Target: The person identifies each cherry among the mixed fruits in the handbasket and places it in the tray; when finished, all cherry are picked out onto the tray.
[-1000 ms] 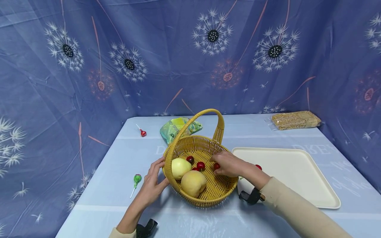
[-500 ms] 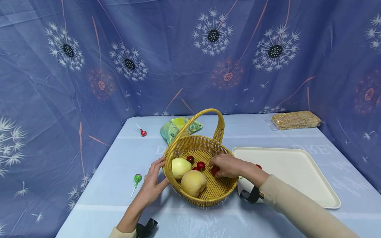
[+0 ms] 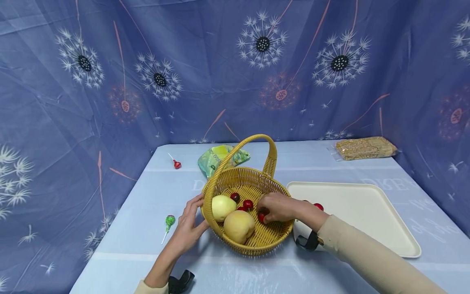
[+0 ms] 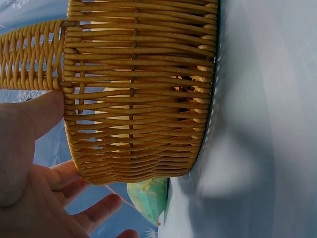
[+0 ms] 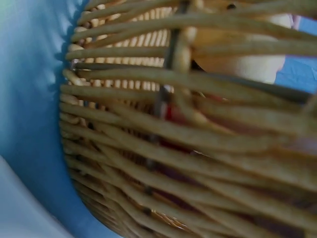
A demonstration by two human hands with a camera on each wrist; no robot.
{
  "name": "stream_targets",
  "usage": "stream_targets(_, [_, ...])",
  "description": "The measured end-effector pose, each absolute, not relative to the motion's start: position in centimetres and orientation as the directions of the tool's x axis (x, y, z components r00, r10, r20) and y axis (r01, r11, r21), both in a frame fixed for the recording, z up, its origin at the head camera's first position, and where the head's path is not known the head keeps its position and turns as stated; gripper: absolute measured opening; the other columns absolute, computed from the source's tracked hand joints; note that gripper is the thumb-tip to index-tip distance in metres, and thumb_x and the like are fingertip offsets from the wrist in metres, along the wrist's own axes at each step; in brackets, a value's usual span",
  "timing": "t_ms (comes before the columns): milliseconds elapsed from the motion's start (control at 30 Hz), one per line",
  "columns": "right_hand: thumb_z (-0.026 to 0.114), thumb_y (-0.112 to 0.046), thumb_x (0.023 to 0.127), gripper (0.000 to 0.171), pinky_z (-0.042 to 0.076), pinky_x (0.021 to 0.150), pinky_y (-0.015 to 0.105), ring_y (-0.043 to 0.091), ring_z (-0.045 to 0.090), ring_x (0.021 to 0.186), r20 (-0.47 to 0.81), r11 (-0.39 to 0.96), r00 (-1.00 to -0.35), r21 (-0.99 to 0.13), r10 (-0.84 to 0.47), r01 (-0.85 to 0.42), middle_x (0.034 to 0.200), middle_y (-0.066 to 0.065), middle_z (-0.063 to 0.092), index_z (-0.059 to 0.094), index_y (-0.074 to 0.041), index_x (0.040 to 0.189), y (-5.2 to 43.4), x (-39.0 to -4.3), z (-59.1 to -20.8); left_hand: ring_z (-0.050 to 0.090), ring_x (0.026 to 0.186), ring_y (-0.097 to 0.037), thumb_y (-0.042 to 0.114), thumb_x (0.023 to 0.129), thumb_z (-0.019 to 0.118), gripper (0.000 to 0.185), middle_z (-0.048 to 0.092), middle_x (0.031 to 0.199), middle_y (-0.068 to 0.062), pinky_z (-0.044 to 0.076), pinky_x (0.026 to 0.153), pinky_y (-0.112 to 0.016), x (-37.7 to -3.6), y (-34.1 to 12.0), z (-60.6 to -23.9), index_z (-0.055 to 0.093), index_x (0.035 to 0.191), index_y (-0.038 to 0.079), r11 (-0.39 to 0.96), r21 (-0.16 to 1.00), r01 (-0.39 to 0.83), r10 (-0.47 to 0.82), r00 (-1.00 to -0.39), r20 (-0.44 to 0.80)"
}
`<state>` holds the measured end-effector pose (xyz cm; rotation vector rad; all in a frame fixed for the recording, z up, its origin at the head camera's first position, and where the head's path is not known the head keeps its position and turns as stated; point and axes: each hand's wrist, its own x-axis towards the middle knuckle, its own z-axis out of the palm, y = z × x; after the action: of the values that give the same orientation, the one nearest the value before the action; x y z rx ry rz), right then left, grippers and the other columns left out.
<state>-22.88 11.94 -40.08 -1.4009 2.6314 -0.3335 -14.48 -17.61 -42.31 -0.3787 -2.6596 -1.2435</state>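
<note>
In the head view a yellow wicker basket (image 3: 264,245) with a tall handle (image 3: 269,163) stands mid-table. It holds a pale yellow-green apple-like fruit (image 3: 222,208), a large yellow peach (image 3: 239,227) and several dark red cherries (image 3: 248,204). My left hand (image 3: 188,223) rests against the basket's left side. In the left wrist view, its thumb (image 4: 48,111) touches the rim beside the handle, with the other fingers loosely spread. Inside the basket at right, my right hand (image 3: 277,207) pinches a cherry (image 3: 261,217); its fingertips are partly hidden. Basket weave fills the right wrist view.
A cream tray (image 3: 363,216) lies right of the basket, with a cherry (image 3: 318,206) partly behind my right wrist. Behind the basket sits a green bag (image 3: 213,161). A red lollipop (image 3: 177,164), a green lollipop (image 3: 169,221) and a packaged grain bar (image 3: 366,148) lie around.
My right hand has shifted slightly left inside the basket, and its fingers have closed more around the cherry. My left hand and the basket have stayed in place.
</note>
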Motion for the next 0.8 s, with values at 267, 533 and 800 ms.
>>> stream_targets(267, [0.074,-0.021,0.079,0.024,0.048,0.077,0.029,0.009,0.061,0.088,-0.035,0.568,-0.583,-0.283,-0.811,-0.773,0.097,-0.002,0.069,0.070,-0.012,0.101,12.0,-22.8,-39.7,0.029,0.140,-0.035,0.030,0.087,0.066,0.054,0.032,0.151,-0.010,0.019,0.102,-0.067,-14.4,-17.6,-42.3,0.045,0.135,0.014,0.616,0.729,0.298,0.149,-0.953,0.264])
stream_targets(533, [0.075,-0.021,0.080,0.030,0.045,0.067,0.022,0.009,0.057,0.077,0.080,0.558,-0.619,-0.355,-0.781,-0.750,0.098,-0.001,0.068,0.069,-0.011,0.107,13.6,-22.1,-37.4,0.028,0.141,-0.034,0.031,0.088,0.065,0.054,0.030,0.151,-0.009,0.018,0.102,-0.066,-14.4,-17.6,-42.2,0.045,0.135,0.015,0.619,0.733,0.282,0.145,-0.958,0.246])
stream_targets(800, [0.072,-0.025,0.083,0.033,0.050,0.069,0.021,0.006,0.061,0.085,0.150,0.607,-0.723,-0.444,-0.674,-0.659,0.101,-0.005,0.067,0.066,-0.016,0.114,16.6,-20.4,-35.8,0.026,0.141,-0.033,0.032,0.088,0.065,0.054,0.029,0.152,-0.008,0.018,0.103,-0.065,-14.4,-17.6,-42.2,0.044,0.135,0.016,0.616,0.739,0.272,0.142,-0.961,0.236])
